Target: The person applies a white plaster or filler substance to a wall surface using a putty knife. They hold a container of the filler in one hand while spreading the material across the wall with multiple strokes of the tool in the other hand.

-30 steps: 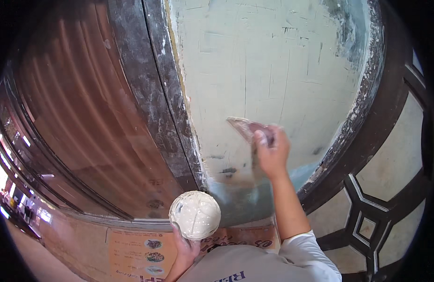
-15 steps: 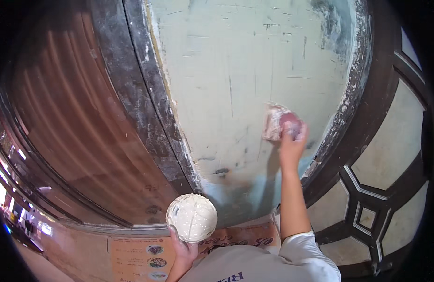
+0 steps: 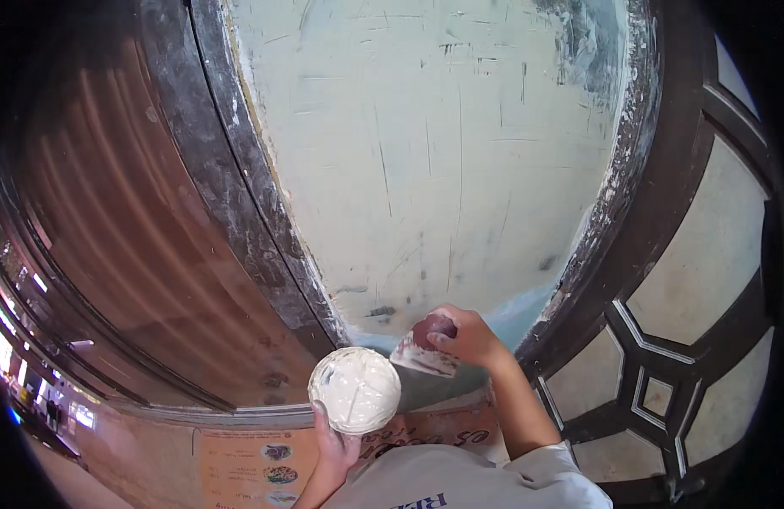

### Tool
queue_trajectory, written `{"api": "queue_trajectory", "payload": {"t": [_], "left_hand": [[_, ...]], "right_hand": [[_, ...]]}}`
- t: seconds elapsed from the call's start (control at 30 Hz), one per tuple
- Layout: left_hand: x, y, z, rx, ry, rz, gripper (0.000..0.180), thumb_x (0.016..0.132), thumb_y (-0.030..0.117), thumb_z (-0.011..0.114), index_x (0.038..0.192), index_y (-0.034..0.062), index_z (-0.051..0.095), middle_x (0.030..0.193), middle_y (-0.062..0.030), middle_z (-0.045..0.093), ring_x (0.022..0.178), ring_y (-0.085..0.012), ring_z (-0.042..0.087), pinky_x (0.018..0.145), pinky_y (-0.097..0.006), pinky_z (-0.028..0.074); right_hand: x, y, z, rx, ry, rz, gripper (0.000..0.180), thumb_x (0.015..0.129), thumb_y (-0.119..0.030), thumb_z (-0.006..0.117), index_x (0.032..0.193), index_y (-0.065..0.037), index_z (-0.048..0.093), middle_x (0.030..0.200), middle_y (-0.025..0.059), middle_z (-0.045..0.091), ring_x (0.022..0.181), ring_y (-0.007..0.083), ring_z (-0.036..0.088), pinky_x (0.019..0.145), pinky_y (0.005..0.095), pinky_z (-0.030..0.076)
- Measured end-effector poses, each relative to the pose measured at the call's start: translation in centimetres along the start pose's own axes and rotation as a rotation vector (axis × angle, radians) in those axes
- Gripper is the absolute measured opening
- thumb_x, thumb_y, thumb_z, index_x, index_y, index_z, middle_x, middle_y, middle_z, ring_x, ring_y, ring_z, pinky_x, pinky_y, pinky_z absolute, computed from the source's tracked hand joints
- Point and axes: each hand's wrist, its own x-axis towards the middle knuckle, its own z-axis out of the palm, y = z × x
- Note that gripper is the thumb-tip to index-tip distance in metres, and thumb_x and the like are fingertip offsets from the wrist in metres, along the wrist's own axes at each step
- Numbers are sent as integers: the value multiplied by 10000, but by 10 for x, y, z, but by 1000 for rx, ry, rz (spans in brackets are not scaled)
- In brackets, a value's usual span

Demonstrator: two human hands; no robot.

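My left hand (image 3: 335,441) is wrapped round the near side of a round tub (image 3: 355,390) of creamy white filler paste, held low in front of my shirt. In my right hand (image 3: 464,335) is a putty knife (image 3: 424,356) with a dark red handle and a wide blade smeared with white paste. Its blade points left, close to the tub's right rim; whether the two touch I cannot tell. Beyond both hands rises a pale, coated wall panel (image 3: 409,170) with dark scratches and a few grey smudges.
Dark, paint-spattered frame posts (image 3: 231,170) border the panel on the left, with a brown curtained window (image 3: 137,237) beyond. To the right stands a dark lattice door (image 3: 689,356) with pale panes. An orange printed banner (image 3: 231,467) lies below, behind my left arm.
My right hand has moved the putty knife off the panel, down and left, to beside the tub. The tub has shifted slightly right.
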Motion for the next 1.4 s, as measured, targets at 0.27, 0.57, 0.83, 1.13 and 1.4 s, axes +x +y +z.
{"api": "queue_trajectory", "payload": {"t": [0.27,0.57,0.83,1.13,1.4], "left_hand": [[-2,-26,19,28,-10,-55,692,1004,576,368,1514,112,305,1525,-129,392,1358,-324,443,1123,-493,384],[-1,-46,34,24,38,-46,716,994,602,356,1513,112,305,1520,-133,397,1344,-345,458,1098,-515,410],[5,-67,54,-105,12,-68,701,989,595,382,1500,116,347,1509,-121,420,1338,-341,467,1087,-514,420],[8,-112,77,-158,67,-10,705,985,582,409,1504,109,336,1508,-124,421,1336,-331,472,1091,-505,419],[0,-128,81,-172,61,-8,682,998,563,394,1508,115,328,1510,-125,418,1337,-328,470,1096,-491,417]], "right_hand": [[4,-16,-12,-181,-340,-17,445,771,-244,746,1160,-53,644,994,174,703,908,307,685,823,372,531],[-4,-10,-47,-144,-267,-28,406,781,-229,732,1130,-46,635,972,196,699,888,341,684,802,400,533],[-24,47,-65,-18,-223,47,460,773,-269,774,1124,-37,589,935,190,684,872,333,676,801,407,523],[-16,81,-78,-279,120,6,391,789,-260,759,1054,-31,585,965,177,650,912,382,636,774,459,508],[27,74,-80,-616,304,-351,273,760,-182,724,986,-87,605,880,103,618,845,322,615,730,435,460]]}}
